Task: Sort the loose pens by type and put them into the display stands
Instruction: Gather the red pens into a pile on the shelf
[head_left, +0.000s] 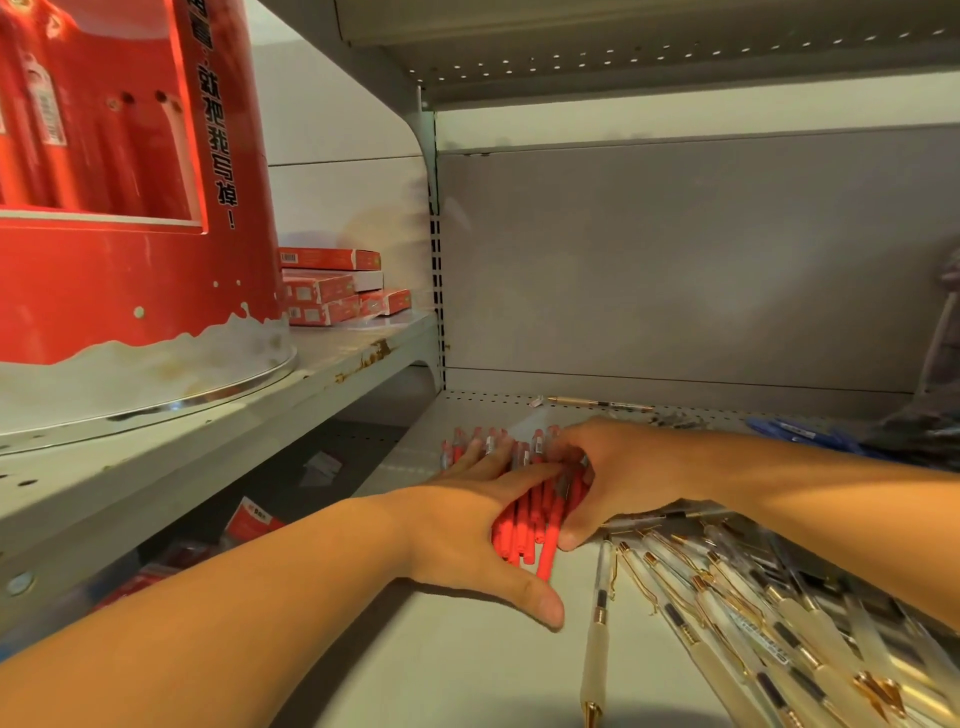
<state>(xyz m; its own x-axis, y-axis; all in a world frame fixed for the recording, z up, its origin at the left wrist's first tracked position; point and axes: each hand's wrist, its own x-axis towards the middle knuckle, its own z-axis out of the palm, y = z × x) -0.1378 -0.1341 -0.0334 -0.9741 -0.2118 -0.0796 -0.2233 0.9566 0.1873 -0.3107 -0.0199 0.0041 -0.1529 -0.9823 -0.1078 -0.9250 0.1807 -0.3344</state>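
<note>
Both arms are uncovered, the left forearm (234, 597) and the right forearm (831, 488) showing bare skin right to the frame edges. The left hand (467, 519) and right hand (628, 478) are bare too, with slim fingers. The left thumb (540, 603) has a short, plain nail.

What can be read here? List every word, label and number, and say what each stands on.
"就把我写掉!" runs down the red stand; the characters above it are cut off.
Red boxes: barcodes and print too small to read.
Red pens: white labels blurred.
Clear pens: label print too small.
Red packet, lower left: logo unreadable.
</note>
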